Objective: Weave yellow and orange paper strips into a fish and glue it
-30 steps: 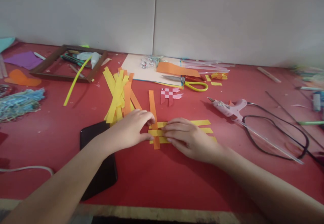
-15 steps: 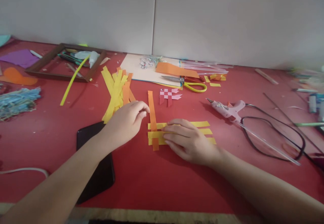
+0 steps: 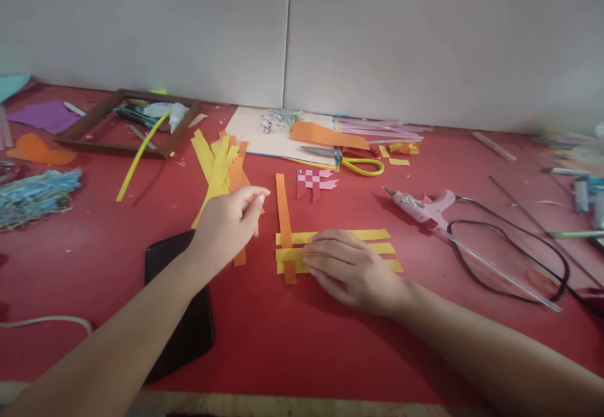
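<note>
One orange strip (image 3: 240, 255) in the left hand (image 3: 226, 225) runs near-to-far.

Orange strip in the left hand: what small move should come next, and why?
Probably carry the loose orange strip rightward to lie beside the woven orange strip. The left hand pinches it near the strip pile, and the right hand lies flat on the three yellow strips, which only one orange strip crosses.
</note>
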A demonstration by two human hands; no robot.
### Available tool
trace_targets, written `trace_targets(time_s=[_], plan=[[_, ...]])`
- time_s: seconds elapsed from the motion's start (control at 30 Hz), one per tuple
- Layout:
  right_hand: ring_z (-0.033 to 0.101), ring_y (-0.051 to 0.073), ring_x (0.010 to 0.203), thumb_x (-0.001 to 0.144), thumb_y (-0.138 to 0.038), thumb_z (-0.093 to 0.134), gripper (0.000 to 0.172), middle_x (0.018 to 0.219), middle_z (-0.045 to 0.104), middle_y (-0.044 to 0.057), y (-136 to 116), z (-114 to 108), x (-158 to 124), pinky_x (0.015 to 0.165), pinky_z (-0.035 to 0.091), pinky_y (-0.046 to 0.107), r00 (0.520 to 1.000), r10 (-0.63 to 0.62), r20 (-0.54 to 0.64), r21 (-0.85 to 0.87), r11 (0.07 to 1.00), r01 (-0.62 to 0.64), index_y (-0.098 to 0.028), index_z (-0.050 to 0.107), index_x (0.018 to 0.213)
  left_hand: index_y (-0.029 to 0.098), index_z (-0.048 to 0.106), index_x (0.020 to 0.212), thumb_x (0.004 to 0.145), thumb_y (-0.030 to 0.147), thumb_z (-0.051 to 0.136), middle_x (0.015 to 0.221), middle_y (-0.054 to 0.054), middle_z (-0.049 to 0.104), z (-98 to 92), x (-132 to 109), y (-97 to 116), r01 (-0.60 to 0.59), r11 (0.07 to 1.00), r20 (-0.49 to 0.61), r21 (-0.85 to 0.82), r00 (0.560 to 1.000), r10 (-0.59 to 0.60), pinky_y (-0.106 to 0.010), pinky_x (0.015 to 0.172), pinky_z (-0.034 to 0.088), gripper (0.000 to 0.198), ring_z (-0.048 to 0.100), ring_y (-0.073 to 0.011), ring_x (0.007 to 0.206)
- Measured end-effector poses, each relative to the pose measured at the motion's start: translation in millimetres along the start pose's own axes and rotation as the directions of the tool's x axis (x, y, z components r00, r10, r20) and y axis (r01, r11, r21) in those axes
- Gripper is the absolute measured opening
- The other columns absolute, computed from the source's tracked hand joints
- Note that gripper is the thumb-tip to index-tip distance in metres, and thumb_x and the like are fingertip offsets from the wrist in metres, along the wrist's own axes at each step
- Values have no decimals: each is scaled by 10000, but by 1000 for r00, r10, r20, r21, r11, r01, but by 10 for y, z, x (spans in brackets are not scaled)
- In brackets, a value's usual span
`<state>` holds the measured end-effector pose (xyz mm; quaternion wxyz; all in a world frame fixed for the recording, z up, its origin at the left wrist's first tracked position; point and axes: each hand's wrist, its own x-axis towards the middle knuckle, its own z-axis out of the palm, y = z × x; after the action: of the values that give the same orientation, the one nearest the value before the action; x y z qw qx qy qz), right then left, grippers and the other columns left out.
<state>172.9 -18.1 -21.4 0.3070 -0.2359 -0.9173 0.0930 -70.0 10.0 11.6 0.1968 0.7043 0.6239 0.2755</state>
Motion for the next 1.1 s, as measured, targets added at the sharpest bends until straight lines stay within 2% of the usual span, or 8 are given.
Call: trace_targets(time_s=[0.13, 0.3, 0.4, 0.57, 0.73, 0.83, 0.9, 1.1], plan=[[654, 215, 970, 877, -120, 597, 158, 993, 737, 91, 4, 5, 2, 910, 577, 391, 1000, 0, 4, -2, 1000, 0, -147, 696, 997, 220, 640, 1103, 976, 360, 415, 730, 3, 748, -6, 0, 29, -6, 1000, -13, -22, 1000, 6, -277, 629, 480, 293, 666, -161, 624], [656, 204, 960, 884, -121, 590, 148, 984, 737, 90, 8, 8, 0, 910, 576, 389, 1000, 3, 6, -4, 1000, -3, -148, 694, 986, 214, 556, 780, 913, 373, 546, 936, -37, 732, 32, 33, -12, -175, 984, -98, 41, 979, 178, -304, 768, 474, 208, 671, -197, 897], [655, 204, 956, 893, -124, 576, 155, 982, 737, 88, 7, 11, -3, 905, 576, 393, 1000, 4, 12, -9, 1000, -4, -154, 693, 990, 211, 407, 616, 919, 343, 509, 749, -13, 649, 29, 44, -13, -213, 973, -103, 86, 970, 222, -306, 719, 447, 346, 618, -172, 765], [653, 210, 958, 889, -124, 577, 153, 981, 736, 87, 6, 14, -6, 900, 578, 396, 1000, 12, 15, -4, 1000, -12, -159, 693, 981, 217, 321, 568, 928, 359, 467, 479, 48, 401, -9, 7, 36, 4, 1000, -71, 22, 997, -2, -278, 481, 313, 414, 407, -115, 461], [652, 206, 958, 873, -115, 591, 150, 974, 733, 91, 12, 17, -10, 902, 579, 381, 1000, 1, 2, -9, 1000, -1, -151, 696, 973, 209, 481, 710, 922, 365, 504, 798, -27, 722, 41, -37, 50, 4, 988, -72, -154, 997, -15, -267, 668, 517, 265, 683, -149, 708], [657, 207, 951, 876, -117, 585, 151, 967, 734, 90, 13, 15, -4, 905, 578, 384, 1000, 1, -1, -14, 1000, -1, -157, 698, 967, 194, 577, 965, 893, 293, 525, 1190, -109, 687, 88, -31, 15, -92, 982, -95, -167, 993, 76, -326, 856, 559, 133, 688, -208, 1027], [657, 208, 944, 879, -117, 580, 154, 966, 735, 90, 11, 12, 1, 897, 581, 385, 1000, 0, -2, -13, 1000, 0, -157, 698, 968, 192, 560, 1178, 888, 236, 499, 1356, -128, 595, 103, -12, -20, -185, 980, -109, -68, 978, 177, -372, 945, 536, 300, 639, -227, 1140], [650, 211, 949, 874, -111, 585, 155, 973, 735, 91, -3, 21, -1, 893, 579, 385, 1000, 10, 5, 2, 1000, -10, -150, 696, 974, 196, 575, 1197, 922, 209, 461, 1202, -81, 690, 94, 25, -77, -275, 956, -51, 102, 958, 281, -411, 982, 496, 298, 631, -238, 1116]])
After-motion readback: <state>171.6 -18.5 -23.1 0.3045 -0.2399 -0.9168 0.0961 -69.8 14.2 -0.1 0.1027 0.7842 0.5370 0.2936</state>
